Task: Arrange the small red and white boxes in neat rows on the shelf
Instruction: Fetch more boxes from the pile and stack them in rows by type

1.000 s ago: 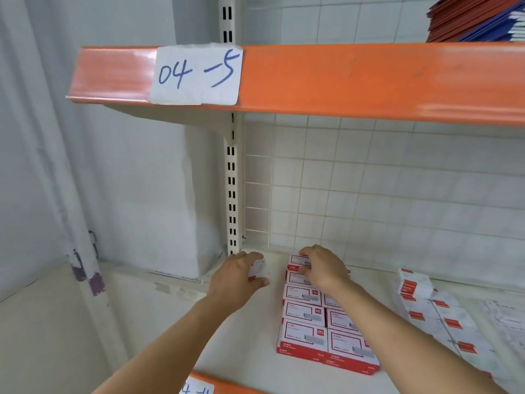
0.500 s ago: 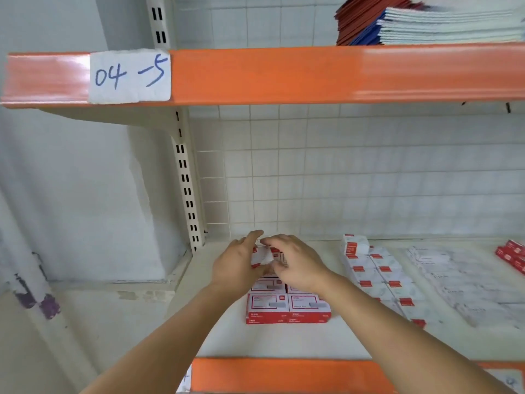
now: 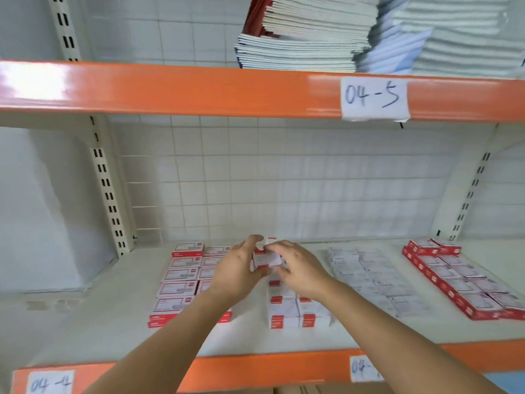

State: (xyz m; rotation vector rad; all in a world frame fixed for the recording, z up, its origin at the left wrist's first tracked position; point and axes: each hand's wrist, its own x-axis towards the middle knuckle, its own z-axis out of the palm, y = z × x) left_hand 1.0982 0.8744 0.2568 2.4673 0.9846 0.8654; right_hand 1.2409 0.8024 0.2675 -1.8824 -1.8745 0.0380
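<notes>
Hands meet over the middle of the shelf (image 3: 85, 317), both gripping one small red and white box (image 3: 265, 258) raised a little above the rows. The left hand (image 3: 237, 273) curls round the box from its left side, thumb up near the top edge and fingers underneath; the right hand (image 3: 299, 270) pinches it from the right with bent fingers.

Under the left wrist lies a block of flat boxes (image 3: 181, 277) with white tops and red edges, set in two columns running from the front toward the tiled back wall (image 3: 284, 180). Just to the right, directly below the held box, stands a row of taller white boxes (image 3: 284, 314) with red bands on their fronts, two side by side at the near end. Further right lies a patch of pale packets (image 3: 369, 277), blurred, so their print cannot be read. Near the right end another block of red-edged boxes (image 3: 460, 288) runs at a slant toward the front.

The orange front rail (image 3: 255, 368) of this shelf carries handwritten labels. The upper shelf rail (image 3: 199, 89) bears a paper label (image 3: 373, 99) reading 04-5, and stacked notebooks (image 3: 312, 35) rest above it.
</notes>
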